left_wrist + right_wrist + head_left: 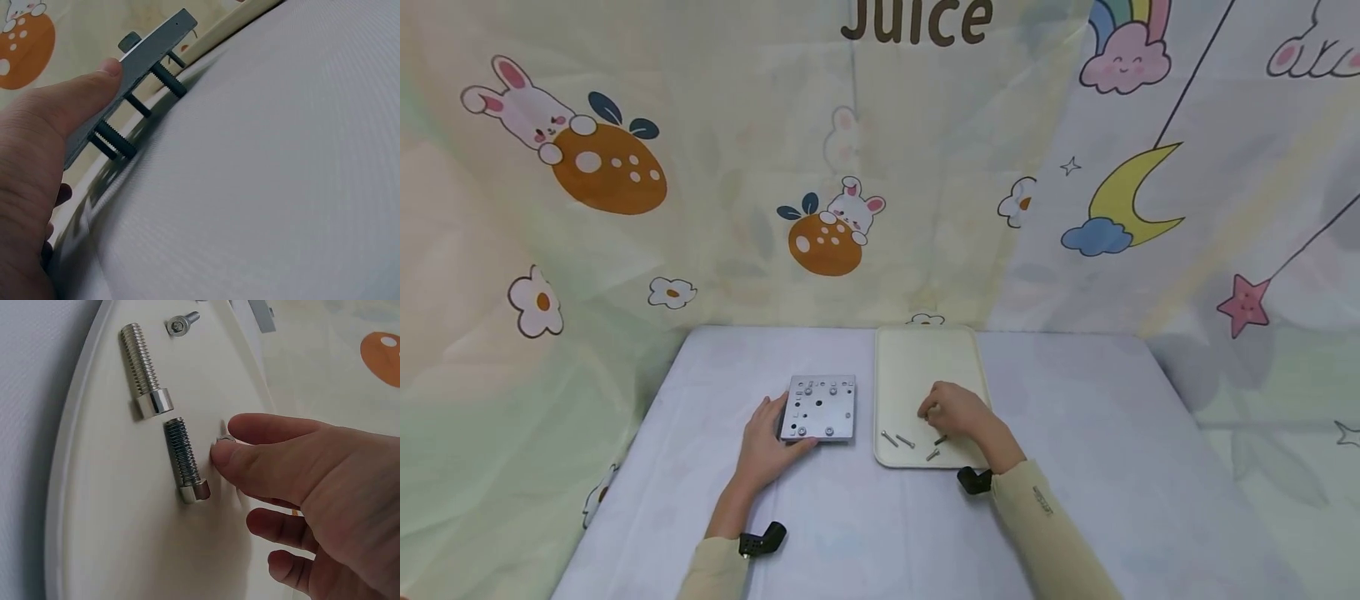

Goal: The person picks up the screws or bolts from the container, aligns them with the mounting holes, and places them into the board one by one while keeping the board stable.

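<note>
A square silver metal plate (835, 408) with holes and several screws set in it sits left of the tray. My left hand (765, 446) holds it by its left side and near corner, the thumb (94, 94) on its edge. Below the plate, threaded screw shanks (169, 80) stick out toward the tablecloth. Over the cream tray (917, 354), my right hand (958, 412) pinches a small screw (226, 438) between thumb and index finger, most of it hidden. Near these fingers lie a dark-threaded socket-head screw (182, 453) and a longer silver one (142, 362).
Another small socket-head screw (180, 325) lies farther along the tray. The tray has a low raised rim. A white cloth (880, 533) covers the table, and a printed fabric curtain (737, 150) hangs behind it.
</note>
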`<state>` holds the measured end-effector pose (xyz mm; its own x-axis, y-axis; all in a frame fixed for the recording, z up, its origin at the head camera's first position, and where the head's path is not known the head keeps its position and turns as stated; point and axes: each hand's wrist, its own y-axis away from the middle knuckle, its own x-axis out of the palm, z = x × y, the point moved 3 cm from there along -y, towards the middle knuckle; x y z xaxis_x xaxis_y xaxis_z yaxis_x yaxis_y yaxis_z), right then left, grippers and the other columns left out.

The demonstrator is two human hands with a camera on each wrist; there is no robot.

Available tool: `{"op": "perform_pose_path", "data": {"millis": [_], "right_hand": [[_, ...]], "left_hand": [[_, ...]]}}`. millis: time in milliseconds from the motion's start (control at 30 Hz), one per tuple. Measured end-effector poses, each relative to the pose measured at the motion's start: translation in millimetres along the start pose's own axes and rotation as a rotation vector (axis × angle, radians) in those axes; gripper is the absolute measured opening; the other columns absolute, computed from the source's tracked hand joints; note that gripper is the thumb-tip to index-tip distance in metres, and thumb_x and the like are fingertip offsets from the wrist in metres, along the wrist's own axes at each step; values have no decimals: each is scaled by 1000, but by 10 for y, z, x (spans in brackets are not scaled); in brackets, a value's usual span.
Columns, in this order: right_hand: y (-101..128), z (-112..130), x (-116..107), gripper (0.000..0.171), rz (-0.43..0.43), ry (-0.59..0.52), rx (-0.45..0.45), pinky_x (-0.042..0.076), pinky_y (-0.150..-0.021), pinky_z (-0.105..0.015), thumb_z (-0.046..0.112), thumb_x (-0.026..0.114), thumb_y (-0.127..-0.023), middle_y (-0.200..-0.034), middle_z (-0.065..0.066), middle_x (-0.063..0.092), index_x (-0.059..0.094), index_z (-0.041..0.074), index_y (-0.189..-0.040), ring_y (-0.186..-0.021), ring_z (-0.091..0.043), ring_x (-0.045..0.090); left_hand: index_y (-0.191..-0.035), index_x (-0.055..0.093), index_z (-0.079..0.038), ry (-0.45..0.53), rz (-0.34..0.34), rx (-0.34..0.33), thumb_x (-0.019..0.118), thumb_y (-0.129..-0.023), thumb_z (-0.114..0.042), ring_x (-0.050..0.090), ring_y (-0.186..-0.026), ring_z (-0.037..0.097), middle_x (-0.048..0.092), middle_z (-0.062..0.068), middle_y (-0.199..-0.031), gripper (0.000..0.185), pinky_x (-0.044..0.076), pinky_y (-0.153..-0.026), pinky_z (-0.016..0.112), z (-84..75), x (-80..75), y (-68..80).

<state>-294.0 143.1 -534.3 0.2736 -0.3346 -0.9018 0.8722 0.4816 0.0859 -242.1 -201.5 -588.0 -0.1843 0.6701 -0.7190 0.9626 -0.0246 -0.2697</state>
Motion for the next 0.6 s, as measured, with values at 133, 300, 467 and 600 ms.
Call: {"op": "perform_pose_path", "data": {"millis": [133,300,467,600], "right_hand": [[-41,0,-10,17,7,-3,12,46,-63,-28,7,73,-84,-86,9,57,79,21,-90,-72,-10,50],[-78,-27,-1,12,-2,3,14,47,-64,-29,11,75,-85,-83,10,57,78,22,-90,-73,-9,52],[-121,-73,31,7,-29,26,15,48,-64,-29,16,78,-84,-80,11,57,78,21,-89,-73,-8,53],[-185,-85,46,5,-77,11,12,48,-65,-28,16,78,-84,-79,10,57,77,18,-89,-72,-8,53]], "left_hand": [[-148,39,-9,-5,-5,13,77,-68,-66,24,-140,42,45,12,-147,105,21,-108,65,-2,-21,-15],[-149,38,-11,-13,15,1,74,-68,-69,23,-141,40,43,9,-148,106,20,-110,63,16,-25,-9],[-150,37,-11,-14,27,-28,73,-68,-71,22,-142,39,42,9,-149,107,20,-110,63,45,-8,27],[-150,36,-12,-16,24,-20,71,-69,-72,21,-142,39,41,9,-150,107,19,-110,63,49,9,12]]}}
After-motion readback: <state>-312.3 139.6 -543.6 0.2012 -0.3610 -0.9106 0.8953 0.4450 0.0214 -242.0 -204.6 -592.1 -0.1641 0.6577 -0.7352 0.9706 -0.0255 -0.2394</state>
